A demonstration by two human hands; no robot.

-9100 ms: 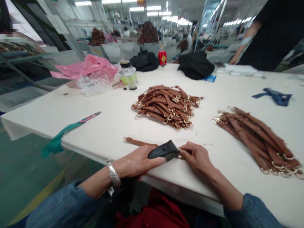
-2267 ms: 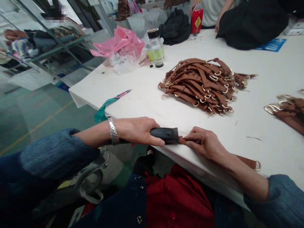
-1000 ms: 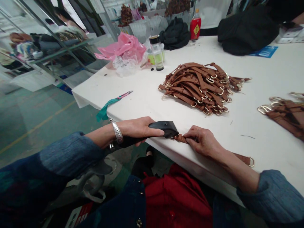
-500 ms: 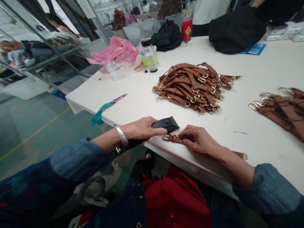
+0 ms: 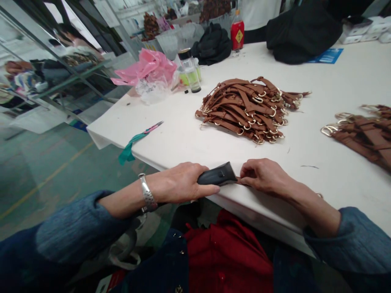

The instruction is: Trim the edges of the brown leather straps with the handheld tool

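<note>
My left hand (image 5: 180, 183) is closed around a black handheld tool (image 5: 217, 175) with a wide, flat, flared end and a small raised part on top. I cannot make out its exact kind. The flared end points right and covers the buckle end of a brown leather strap (image 5: 241, 180). Fingers pinched, my right hand (image 5: 262, 175) holds that strap at the table's near edge. Most of the strap is hidden by the tool and my right hand and forearm; a bit of a gold ring shows beyond the wrist.
A pile of brown straps with gold rings (image 5: 244, 108) lies mid-table, and another strap pile (image 5: 363, 136) is at right. Pink-handled snips (image 5: 152, 128) with teal cloth lie left. Farther back are a pink bag (image 5: 152, 67), a clear bottle (image 5: 191, 71), a red bottle (image 5: 237, 34) and black cloth (image 5: 301, 34).
The black tool has moved right and slightly down in my left hand, now covering the strap's buckle. My right hand has shifted slightly right, still pinching the strap.
</note>
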